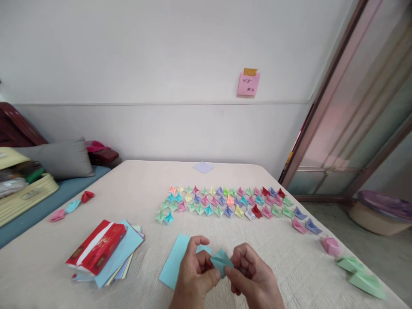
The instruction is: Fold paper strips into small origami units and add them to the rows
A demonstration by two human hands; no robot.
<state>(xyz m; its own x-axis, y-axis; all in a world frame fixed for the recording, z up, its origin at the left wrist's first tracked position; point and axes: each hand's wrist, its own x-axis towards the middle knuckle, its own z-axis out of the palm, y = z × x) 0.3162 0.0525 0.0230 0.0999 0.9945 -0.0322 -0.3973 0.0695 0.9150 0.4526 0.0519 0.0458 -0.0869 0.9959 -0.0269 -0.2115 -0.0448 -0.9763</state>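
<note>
Between my two hands is a small teal piece of folded paper (222,260), shaped like a diamond with creases on it. My left hand (195,279) pinches its left side with thumb and fingers. At its lower right edge, my right hand (254,274) grips it between thumb and curled fingers. A light blue sheet of paper (174,264) lies flat on the table, partly hidden behind my left hand. Beyond my hands stand rows of small folded paper boats (209,209) in many colours.
A red tissue pack (99,246) rests on a stack of coloured paper (128,253) at left. Larger green folded papers (367,281) and a pink folded piece (331,245) line the right edge. A lilac sheet (203,167) lies at the far edge of the covered table (128,184).
</note>
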